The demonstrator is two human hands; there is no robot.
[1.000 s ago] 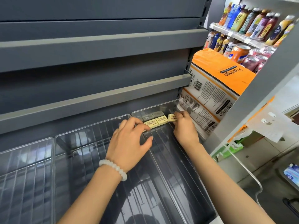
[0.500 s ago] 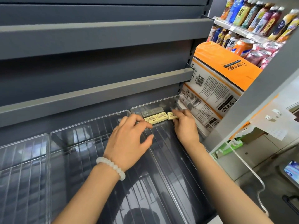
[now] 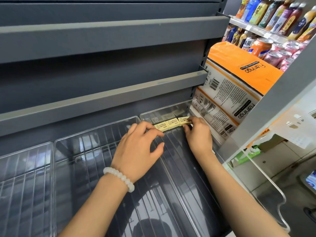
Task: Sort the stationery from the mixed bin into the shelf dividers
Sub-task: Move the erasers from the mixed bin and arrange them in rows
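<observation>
Nearest the camera, 2 bare forearms are seen reaching forward over clear plastic shelf dividers (image 3: 95, 142), the left wrist wearing a white bead bracelet (image 3: 119, 177). The divider wall (image 3: 172, 168) between the middle and right compartments is crossed by the left arm, so both hands are working in the right compartment.

Farther in, the left hand (image 3: 136, 149) is held with its fingers loosely bent, the fingertips brought down onto the left end of a row of 3 small yellow erasers (image 3: 172, 123). Whether the leftmost eraser is pinched or only pressed cannot be told, since the fingertips hide that end. The right hand (image 3: 198, 134) is closed in a pinch on the rightmost eraser (image 3: 184, 120), the thumb below and the fingers above it.

The row is laid against the far wall of the right compartment, its long axis running left to right and rising slightly toward the right, directly ahead of both hands. The 2 hands are kept apart, 1 at each end of the row, with the middle eraser bare between them. The right hand is judged the nearer to the piece not yet settled, so any squaring of the row is likely to be done by a push along that axis toward the left.

Beyond, orange and white paper packs (image 3: 239, 86) are stacked just right of the compartment, and drink bottles (image 3: 273, 14) are shelved at the far right.
</observation>
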